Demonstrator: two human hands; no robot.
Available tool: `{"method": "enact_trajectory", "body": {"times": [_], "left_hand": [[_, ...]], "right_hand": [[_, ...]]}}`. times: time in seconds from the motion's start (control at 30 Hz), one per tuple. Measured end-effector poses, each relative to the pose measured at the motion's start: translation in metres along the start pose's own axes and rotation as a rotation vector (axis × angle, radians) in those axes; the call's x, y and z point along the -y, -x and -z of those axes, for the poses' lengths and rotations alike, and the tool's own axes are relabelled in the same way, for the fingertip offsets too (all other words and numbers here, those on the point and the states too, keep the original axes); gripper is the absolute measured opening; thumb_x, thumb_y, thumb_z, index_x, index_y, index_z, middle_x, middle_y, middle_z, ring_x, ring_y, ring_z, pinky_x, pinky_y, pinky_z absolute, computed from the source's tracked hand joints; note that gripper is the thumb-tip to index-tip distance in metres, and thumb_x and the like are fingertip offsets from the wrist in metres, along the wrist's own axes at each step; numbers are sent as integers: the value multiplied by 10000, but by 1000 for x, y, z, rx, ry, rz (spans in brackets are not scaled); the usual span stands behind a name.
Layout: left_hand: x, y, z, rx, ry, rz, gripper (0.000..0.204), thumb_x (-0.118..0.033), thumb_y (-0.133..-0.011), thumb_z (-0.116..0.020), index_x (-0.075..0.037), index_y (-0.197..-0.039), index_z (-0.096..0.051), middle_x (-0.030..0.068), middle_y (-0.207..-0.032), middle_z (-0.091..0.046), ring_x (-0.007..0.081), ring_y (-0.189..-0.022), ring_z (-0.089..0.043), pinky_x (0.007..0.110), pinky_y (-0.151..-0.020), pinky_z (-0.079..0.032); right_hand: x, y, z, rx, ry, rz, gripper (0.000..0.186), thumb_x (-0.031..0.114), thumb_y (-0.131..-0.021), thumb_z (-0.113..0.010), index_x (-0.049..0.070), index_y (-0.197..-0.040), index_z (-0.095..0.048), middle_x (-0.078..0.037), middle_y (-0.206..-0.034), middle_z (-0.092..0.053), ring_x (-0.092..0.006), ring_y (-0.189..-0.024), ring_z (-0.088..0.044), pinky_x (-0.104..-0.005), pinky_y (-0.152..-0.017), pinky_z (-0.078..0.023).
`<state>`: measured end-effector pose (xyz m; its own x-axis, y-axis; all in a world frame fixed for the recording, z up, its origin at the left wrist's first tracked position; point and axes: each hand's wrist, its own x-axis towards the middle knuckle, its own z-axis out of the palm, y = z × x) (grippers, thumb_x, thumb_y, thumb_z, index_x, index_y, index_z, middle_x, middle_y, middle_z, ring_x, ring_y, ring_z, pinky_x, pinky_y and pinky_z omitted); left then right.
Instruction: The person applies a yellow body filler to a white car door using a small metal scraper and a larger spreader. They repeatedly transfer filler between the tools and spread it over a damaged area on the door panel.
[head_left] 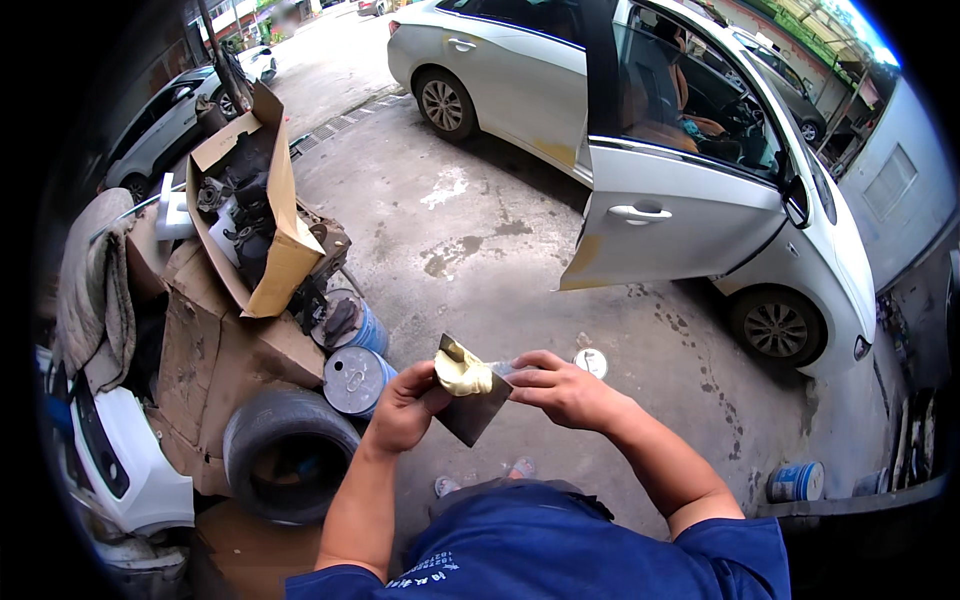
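Note:
In front of my body, my left hand [402,410] is closed on a dark flat putty plate [474,418], held tilted. A thick lump of creamy yellow putty [463,373] sits on the plate's upper part. My right hand [568,392] comes in from the other side, fingers pinched on a thin greyish putty scraper [503,369] beside the putty. Its blade is mostly hidden by the fingers, and where it ends against the plate is hard to make out. Beyond the hands stands a white car [510,75] with its front door [680,215] open and yellowish patches low on the doors.
On the left are a carton of dark parts [285,235], a tyre [240,440], blue drums [352,380] and a white bumper [125,450]. A small round can [591,362] stands on the concrete floor [470,270] past my right hand. At the lower right is a blue bucket [797,482].

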<state>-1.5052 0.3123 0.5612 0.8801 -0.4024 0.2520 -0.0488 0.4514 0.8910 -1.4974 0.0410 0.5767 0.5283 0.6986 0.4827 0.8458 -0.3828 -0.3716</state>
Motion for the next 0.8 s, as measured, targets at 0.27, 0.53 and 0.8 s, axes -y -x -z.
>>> {"method": "enact_trajectory", "body": {"times": [0.27,0.53,0.8], "left_hand": [[-49,46,30,-459,-44,-168,227,-36,-960,-527,-14,-1183,-496,65,-1096,-615,105,-993,-554,256,-920,-423],[-67,89,44,-506,48,-211,379,19,-956,-455,-40,-1327,-412,97,-1221,-579,161,-1114,-544,301,-991,-394],[-62,130,44,-410,-629,-73,376,-26,-950,-512,-7,-1324,-487,168,-1035,-648,195,-899,-633,297,-807,-485]], "right_hand": [[16,-41,-59,-504,-949,-670,477,29,-901,-572,2,-1341,-390,-112,-1095,-635,-133,-989,-605,-292,-858,-491],[86,-75,-116,-161,-863,-636,523,130,-912,-642,1,-1362,-408,-95,-1014,-659,-112,-903,-598,-270,-787,-480],[79,-102,-126,-162,-878,-469,495,121,-887,-662,13,-1332,-473,-94,-920,-678,-101,-835,-603,-274,-746,-488]]}}
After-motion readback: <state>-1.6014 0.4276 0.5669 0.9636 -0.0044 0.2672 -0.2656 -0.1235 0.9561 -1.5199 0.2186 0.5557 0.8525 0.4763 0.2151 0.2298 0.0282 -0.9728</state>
